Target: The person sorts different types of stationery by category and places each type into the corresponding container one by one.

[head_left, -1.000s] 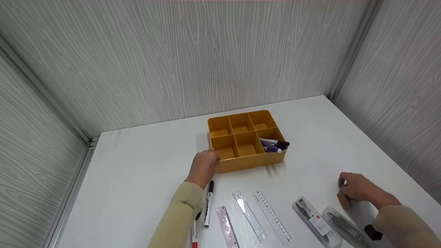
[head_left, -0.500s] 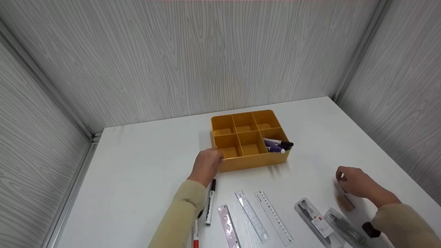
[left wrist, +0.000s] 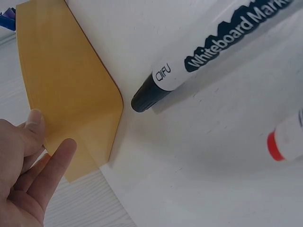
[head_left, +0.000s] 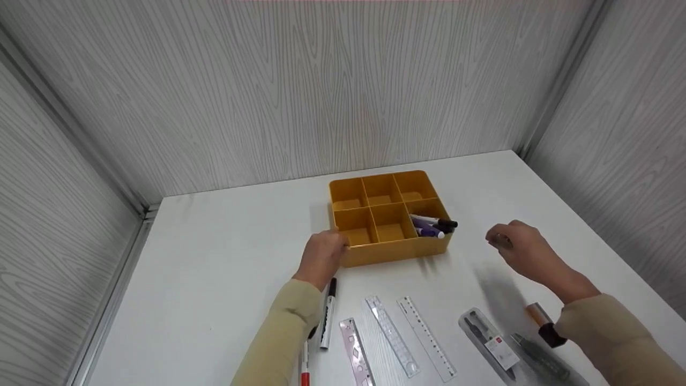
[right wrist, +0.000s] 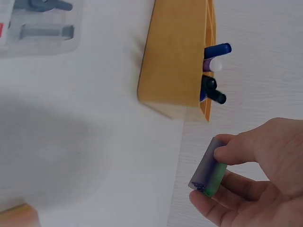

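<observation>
Amber box [head_left: 399,252], violet-and-green block [right wrist: 208,166] at its three o'clock, orange block [head_left: 534,315] at four, pink diamond-patterned ruler [head_left: 356,351] at six, black-capped white marker [head_left: 327,319] at seven, grey wood-grain wall [head_left: 348,80] at twelve

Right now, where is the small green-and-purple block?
In the right wrist view, the block is right of centre, held by the right hand, below the box and apart from it.

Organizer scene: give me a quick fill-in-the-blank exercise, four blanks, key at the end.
1. The box is split into ____ compartments.
2. The rulers number ____.
3. In the left wrist view, the marker lettered QIFU is capped in ____.
4. The right hand holds a block, part purple-grey, part ____.

Missing words: six; three; black; green.
</observation>
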Tool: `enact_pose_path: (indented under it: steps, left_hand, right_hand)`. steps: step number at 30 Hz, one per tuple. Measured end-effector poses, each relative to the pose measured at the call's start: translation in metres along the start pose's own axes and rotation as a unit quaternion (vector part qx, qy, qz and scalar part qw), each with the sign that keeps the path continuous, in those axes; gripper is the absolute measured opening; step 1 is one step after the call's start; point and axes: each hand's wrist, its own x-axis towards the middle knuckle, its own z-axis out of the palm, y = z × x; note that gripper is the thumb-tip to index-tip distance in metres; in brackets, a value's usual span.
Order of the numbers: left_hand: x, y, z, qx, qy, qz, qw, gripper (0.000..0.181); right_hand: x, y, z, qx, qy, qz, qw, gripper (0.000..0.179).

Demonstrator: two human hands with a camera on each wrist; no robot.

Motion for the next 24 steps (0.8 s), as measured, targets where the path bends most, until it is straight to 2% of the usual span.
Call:
enact_pose_path:
  steps: [4,13,24]
  left_hand:
    - [-0.001,0.0,-0.001,-0.001,-0.013,-0.008,0.9999,0.009]
    - [-0.001,-0.001,-0.001,-0.008,0.007,0.001,0.9999,0.008]
    - [0.0,0.001,-0.002,-0.006,-0.012,-0.01,0.9999,0.012]
  right_hand:
    - [0.011,-0.018,-0.001,0.008,0.01,-0.013,0.9998,0.026]
    - [0.037,-0.06,0.01,0.029,0.026,-0.061,0.9974,0.031]
    - [0.071,-0.112,0.041,0.027,-0.029,-0.068,0.9969,0.039]
